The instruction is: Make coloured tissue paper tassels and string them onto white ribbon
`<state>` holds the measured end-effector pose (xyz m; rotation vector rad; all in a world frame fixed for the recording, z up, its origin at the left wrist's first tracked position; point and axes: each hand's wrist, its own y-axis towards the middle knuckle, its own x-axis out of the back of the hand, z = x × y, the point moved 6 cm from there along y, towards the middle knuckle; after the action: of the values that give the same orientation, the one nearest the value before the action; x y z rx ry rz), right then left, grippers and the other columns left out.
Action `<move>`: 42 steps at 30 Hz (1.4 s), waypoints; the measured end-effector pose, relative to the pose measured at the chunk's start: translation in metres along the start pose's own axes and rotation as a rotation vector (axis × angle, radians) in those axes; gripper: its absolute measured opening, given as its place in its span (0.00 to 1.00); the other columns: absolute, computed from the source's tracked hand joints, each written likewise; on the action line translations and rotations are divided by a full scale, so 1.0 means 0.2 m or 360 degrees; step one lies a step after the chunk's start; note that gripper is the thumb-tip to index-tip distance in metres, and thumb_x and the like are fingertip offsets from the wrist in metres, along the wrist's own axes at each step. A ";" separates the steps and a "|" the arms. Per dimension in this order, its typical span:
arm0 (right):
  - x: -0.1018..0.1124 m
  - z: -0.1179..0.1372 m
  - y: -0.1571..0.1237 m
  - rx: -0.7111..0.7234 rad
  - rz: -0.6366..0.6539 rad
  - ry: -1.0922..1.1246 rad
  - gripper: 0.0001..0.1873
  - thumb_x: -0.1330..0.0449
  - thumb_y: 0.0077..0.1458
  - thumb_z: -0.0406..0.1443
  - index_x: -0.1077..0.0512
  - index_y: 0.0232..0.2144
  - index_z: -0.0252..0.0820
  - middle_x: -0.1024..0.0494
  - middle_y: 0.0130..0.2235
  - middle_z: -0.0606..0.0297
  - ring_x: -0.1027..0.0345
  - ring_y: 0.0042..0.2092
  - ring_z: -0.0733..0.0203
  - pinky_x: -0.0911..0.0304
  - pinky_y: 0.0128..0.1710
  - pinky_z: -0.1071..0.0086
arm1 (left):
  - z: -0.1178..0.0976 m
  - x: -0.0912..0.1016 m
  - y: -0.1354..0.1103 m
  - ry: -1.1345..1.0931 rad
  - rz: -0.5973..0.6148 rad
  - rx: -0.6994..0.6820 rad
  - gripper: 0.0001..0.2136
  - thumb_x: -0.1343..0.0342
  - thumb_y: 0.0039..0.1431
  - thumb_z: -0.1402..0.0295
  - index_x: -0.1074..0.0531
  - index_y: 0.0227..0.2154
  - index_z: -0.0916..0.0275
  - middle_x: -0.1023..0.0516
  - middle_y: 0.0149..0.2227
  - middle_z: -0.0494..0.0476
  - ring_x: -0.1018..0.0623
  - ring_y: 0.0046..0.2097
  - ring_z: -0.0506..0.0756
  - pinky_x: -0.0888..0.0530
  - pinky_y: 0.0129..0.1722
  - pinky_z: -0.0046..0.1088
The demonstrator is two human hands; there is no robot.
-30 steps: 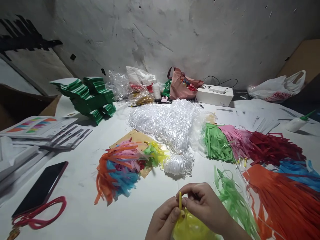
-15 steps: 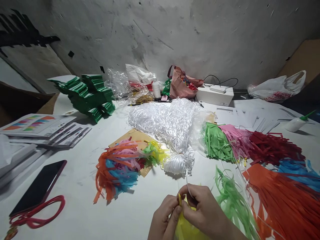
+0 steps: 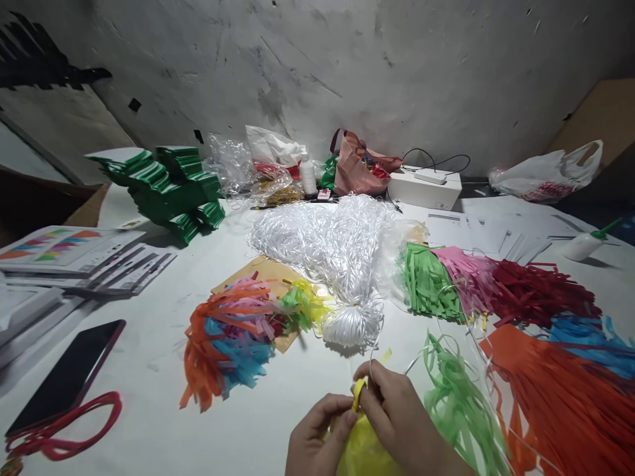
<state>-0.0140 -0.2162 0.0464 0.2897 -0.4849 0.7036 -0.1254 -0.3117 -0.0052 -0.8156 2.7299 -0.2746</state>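
Wall (image 3: 446,73) behind bag (image 3: 354,175) of coloured bits (image 3: 380,172)

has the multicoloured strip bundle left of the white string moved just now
No: the multicoloured strip bundle holds its place against the brown paper; both only drift left together with the view.

The bare left hand (image 3: 320,433) and bare right hand (image 3: 394,406) pinched the looped top of a yellow, paper-like tassel (image 3: 366,455). Beyond them lay a glossy bundle of white cord (image 3: 330,238); to their right lay translucent light-green strips (image 3: 459,400).
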 end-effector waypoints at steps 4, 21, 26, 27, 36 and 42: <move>0.07 -0.01 -0.04 -0.0019 0.0038 0.0122 0.15 0.53 0.69 0.45 0.33 0.38 0.43 0.33 0.27 0.71 0.36 0.29 0.64 0.43 0.31 0.73 | 0.05 0.02 0.02 -0.0450 -0.0242 0.0301 0.20 0.23 0.33 0.56 0.21 0.27 0.62 0.17 0.26 0.54 0.21 0.29 0.55 0.24 0.31 0.27; -0.03 0.08 -0.13 0.0278 0.0484 0.0032 0.29 0.63 0.70 0.53 0.40 0.25 0.44 0.33 0.24 0.69 0.41 0.26 0.67 0.48 0.26 0.74 | 0.04 0.04 0.04 -0.0360 -0.0184 0.0237 0.20 0.23 0.31 0.56 0.22 0.25 0.63 0.17 0.26 0.58 0.20 0.28 0.58 0.23 0.28 0.29; -0.02 0.09 -0.12 0.0277 0.0402 0.0060 0.28 0.63 0.71 0.50 0.37 0.26 0.44 0.32 0.24 0.69 0.39 0.26 0.67 0.46 0.28 0.75 | 0.08 0.05 0.03 -0.0475 -0.0183 0.0265 0.19 0.22 0.32 0.58 0.22 0.25 0.62 0.18 0.25 0.55 0.21 0.27 0.55 0.24 0.28 0.27; -0.01 0.10 -0.12 0.0276 0.0373 0.0069 0.28 0.63 0.71 0.50 0.37 0.26 0.44 0.32 0.24 0.69 0.39 0.26 0.67 0.45 0.28 0.75 | 0.09 0.05 0.03 -0.0498 -0.0186 0.0267 0.19 0.22 0.32 0.59 0.22 0.25 0.62 0.19 0.25 0.55 0.21 0.27 0.54 0.24 0.28 0.26; -0.01 0.05 -0.10 0.0149 0.0306 0.0026 0.29 0.63 0.71 0.51 0.37 0.25 0.43 0.32 0.24 0.69 0.37 0.27 0.66 0.44 0.30 0.74 | 0.05 0.08 0.03 -0.0530 -0.0290 0.0205 0.20 0.22 0.30 0.58 0.22 0.25 0.62 0.18 0.25 0.55 0.20 0.26 0.56 0.22 0.27 0.27; -0.03 0.03 -0.09 0.0072 0.0310 -0.0097 0.31 0.66 0.70 0.53 0.39 0.25 0.44 0.33 0.23 0.68 0.38 0.26 0.65 0.47 0.28 0.72 | 0.06 0.12 0.03 -0.0449 -0.0311 0.0157 0.20 0.23 0.31 0.56 0.22 0.25 0.62 0.16 0.28 0.58 0.18 0.29 0.59 0.20 0.29 0.31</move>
<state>-0.0072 -0.2344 0.0467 0.3100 -0.5607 0.8979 -0.1440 -0.3208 -0.0229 -1.0111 2.3604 -0.3060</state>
